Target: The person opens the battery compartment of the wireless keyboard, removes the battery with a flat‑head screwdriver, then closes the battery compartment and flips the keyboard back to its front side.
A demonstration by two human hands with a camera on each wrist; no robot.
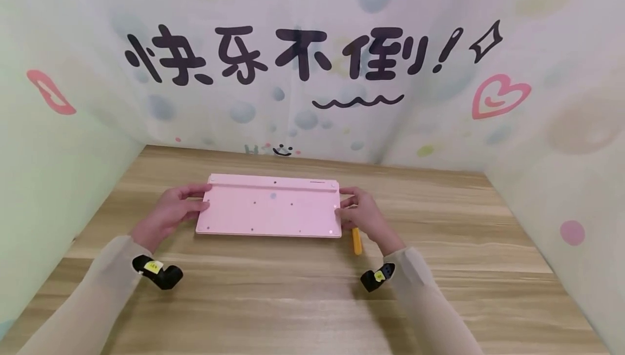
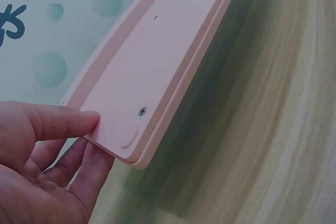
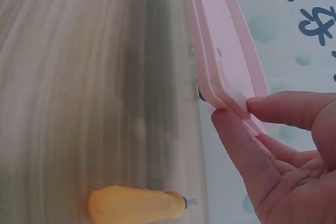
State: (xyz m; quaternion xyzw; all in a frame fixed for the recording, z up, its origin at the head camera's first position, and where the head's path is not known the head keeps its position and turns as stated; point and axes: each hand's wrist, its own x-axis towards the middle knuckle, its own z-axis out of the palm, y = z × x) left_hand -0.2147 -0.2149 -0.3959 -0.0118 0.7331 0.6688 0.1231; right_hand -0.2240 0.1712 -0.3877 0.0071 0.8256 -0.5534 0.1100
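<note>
A pink keyboard [image 1: 270, 216], its underside up, spans the space between both hands. Small screws, corner pads and a raised ridge along the far edge show on it. At its left end the left hand [image 1: 168, 214] pinches the edge, thumb on top and fingers beneath. The right hand [image 1: 363, 214] grips the opposite end the same way, its thumb [image 3: 283, 109] on the upper face. In the left wrist view a shadow lies on the table below the keyboard's near edge. An orange-handled screwdriver [image 1: 357, 241] with a short metal tip lies beside the right hand; the keys are hidden underneath.
The wood-grain table [image 1: 293, 295] runs back to a printed cloth [image 1: 303, 121] with large dark lettering. Pale walls [image 1: 49, 181] close it in on the left and right. Black wrist cameras [image 1: 168, 277] sit at both cuffs.
</note>
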